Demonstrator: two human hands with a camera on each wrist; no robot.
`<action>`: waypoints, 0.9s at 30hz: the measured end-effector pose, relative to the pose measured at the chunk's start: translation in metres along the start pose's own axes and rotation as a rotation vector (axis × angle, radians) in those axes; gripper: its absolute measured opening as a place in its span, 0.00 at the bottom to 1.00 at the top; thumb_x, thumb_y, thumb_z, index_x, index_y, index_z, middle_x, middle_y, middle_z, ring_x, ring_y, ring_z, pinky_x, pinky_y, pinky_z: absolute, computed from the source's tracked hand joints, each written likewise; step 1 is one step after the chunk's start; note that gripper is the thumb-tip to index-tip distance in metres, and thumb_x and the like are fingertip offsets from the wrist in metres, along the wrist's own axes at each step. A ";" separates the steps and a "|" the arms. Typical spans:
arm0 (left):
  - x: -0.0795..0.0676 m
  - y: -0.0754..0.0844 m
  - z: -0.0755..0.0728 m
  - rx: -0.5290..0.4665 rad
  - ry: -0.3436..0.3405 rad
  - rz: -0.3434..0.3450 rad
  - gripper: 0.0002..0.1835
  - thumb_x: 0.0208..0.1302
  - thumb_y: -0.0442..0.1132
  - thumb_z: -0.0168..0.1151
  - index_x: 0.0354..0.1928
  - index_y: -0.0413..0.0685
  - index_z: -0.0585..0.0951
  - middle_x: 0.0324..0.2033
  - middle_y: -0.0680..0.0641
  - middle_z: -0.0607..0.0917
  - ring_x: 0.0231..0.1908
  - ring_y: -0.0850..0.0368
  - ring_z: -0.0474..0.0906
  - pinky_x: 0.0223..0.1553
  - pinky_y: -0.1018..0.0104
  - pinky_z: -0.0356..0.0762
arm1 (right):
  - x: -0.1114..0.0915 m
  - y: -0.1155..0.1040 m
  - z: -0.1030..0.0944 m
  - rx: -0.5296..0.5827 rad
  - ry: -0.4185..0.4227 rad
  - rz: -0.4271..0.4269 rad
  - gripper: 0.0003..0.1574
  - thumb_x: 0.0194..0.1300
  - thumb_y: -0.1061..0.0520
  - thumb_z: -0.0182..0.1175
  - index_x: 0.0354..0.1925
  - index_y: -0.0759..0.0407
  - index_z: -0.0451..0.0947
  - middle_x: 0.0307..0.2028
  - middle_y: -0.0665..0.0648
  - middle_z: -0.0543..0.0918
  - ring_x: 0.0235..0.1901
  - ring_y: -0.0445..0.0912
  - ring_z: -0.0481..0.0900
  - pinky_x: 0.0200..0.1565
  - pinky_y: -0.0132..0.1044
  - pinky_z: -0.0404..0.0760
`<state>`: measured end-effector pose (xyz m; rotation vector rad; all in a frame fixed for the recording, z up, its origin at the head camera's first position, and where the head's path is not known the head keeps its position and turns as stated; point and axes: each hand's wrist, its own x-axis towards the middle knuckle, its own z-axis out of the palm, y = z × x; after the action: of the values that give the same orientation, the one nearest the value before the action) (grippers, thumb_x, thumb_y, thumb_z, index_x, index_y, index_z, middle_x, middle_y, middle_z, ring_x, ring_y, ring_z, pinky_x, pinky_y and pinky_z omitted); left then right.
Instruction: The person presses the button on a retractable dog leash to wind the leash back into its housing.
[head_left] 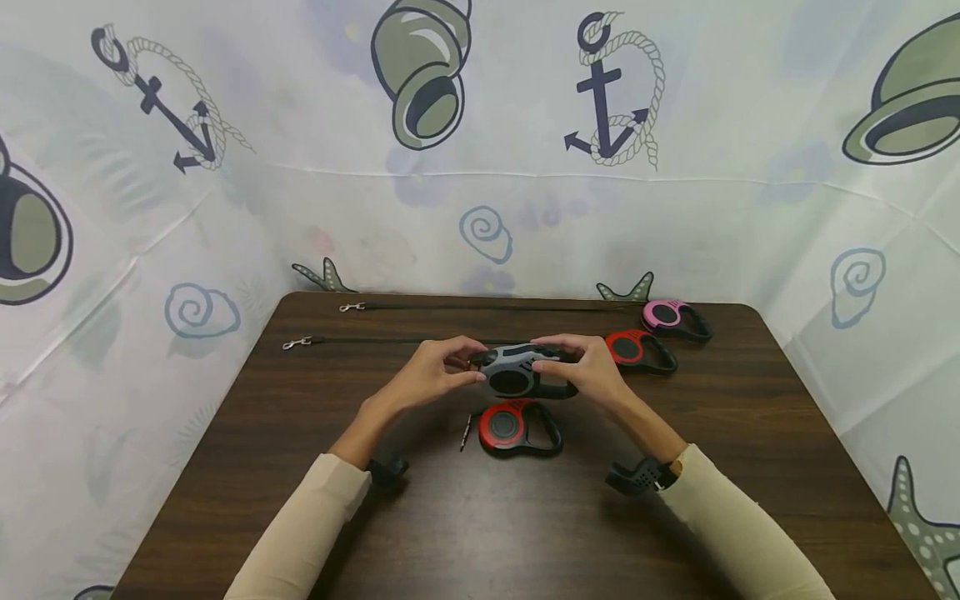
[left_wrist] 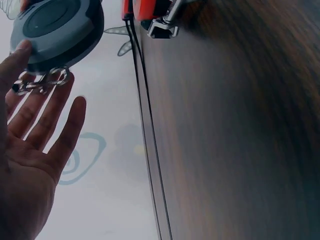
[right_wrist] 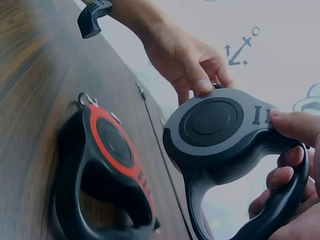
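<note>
From the head camera, the grey leash [head_left: 516, 375] was up off the dark wooden counter [head_left: 487, 517], with both hands on it. The left grip [head_left: 433, 369] pinched its left end; the right grip [head_left: 596, 373] was wrapped around its handle at the right end. Just in front of the grey leash, towards the person, lay the nearer red leash [head_left: 504, 427], with its metal clip [head_left: 466, 433] to the left. To the right of the grey leash and slightly behind it lay the farther red leash [head_left: 626, 347]; farther back on that side was the pink leash [head_left: 664, 314]. Their dark cords ran leftward behind the grey leash, ending in silver clips [head_left: 297, 342]. A printed cloth [head_left: 487, 108] with anchors and shells hung beyond.

From the left wrist, the left grip's thumb rested on the grey leash's casing, its other fingers spread beneath, next to a dangling silver clip [left_wrist: 55, 79]. Two thin cords ran down to the right of the grey leash.

From the right wrist, the right grip's fingers curled through the grey leash's handle, thumb on the casing. The nearer red leash stood left of the grey leash, apart from it.
</note>
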<state>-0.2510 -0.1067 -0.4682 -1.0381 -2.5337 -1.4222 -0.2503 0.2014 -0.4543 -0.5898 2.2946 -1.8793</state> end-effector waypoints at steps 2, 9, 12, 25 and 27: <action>-0.003 0.000 -0.003 0.001 -0.002 -0.020 0.22 0.64 0.34 0.77 0.59 0.45 0.84 0.44 0.47 0.90 0.42 0.56 0.87 0.51 0.58 0.87 | 0.002 -0.001 0.006 0.019 -0.008 0.002 0.25 0.64 0.56 0.77 0.59 0.57 0.87 0.47 0.60 0.91 0.41 0.50 0.87 0.47 0.55 0.88; -0.015 -0.002 -0.018 -0.003 0.007 -0.080 0.23 0.64 0.35 0.77 0.60 0.44 0.83 0.47 0.45 0.89 0.43 0.53 0.87 0.49 0.58 0.88 | 0.010 -0.004 0.028 0.110 -0.038 0.006 0.25 0.65 0.61 0.76 0.59 0.61 0.86 0.44 0.60 0.91 0.39 0.48 0.86 0.44 0.41 0.87; -0.023 -0.002 -0.027 -0.011 0.008 -0.112 0.23 0.65 0.35 0.77 0.61 0.44 0.83 0.48 0.44 0.88 0.44 0.51 0.88 0.48 0.58 0.88 | 0.014 -0.006 0.039 0.124 -0.041 -0.006 0.24 0.65 0.62 0.75 0.59 0.64 0.86 0.43 0.59 0.91 0.37 0.47 0.84 0.40 0.37 0.83; -0.058 -0.007 -0.069 -0.067 -0.013 -0.258 0.23 0.68 0.38 0.75 0.62 0.45 0.82 0.49 0.42 0.87 0.44 0.51 0.87 0.45 0.64 0.87 | 0.030 -0.010 0.088 0.178 -0.080 -0.015 0.23 0.69 0.62 0.71 0.61 0.64 0.84 0.46 0.60 0.90 0.41 0.45 0.84 0.44 0.38 0.83; -0.063 -0.009 -0.075 -0.063 -0.019 -0.280 0.23 0.68 0.39 0.75 0.62 0.45 0.82 0.49 0.42 0.87 0.44 0.52 0.87 0.46 0.64 0.86 | 0.032 -0.010 0.096 0.179 -0.075 -0.001 0.23 0.69 0.62 0.71 0.61 0.64 0.84 0.47 0.60 0.89 0.41 0.44 0.84 0.45 0.41 0.84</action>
<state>-0.2278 -0.2010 -0.4542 -0.7280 -2.7518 -1.5715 -0.2452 0.0998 -0.4611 -0.6254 2.0532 -2.0000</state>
